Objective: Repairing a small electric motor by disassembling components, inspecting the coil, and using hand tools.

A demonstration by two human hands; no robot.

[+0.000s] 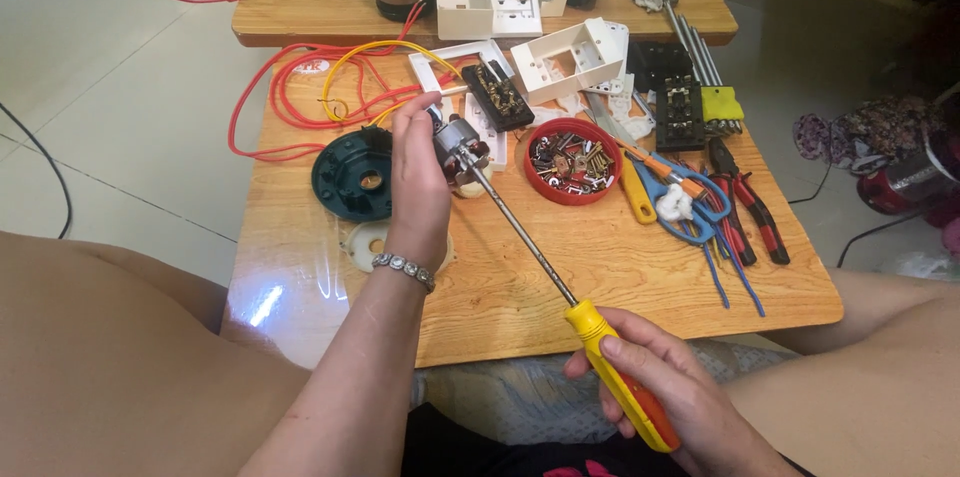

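My left hand is raised over the wooden table and grips a small silver electric motor with wires at its back. My right hand, near my lap, holds a long screwdriver by its yellow and orange handle. Its thin metal shaft runs up and left, and the tip meets the motor's front end. A dark green round housing lies just left of my left hand. A cream plastic disc sits below it, partly hidden by my wrist.
A red round lid holds several small screws and metal parts. Pliers, cutters and scissors lie at the right. Red and yellow wires loop at the left. White switch housings and black parts stand behind. A second table lies beyond.
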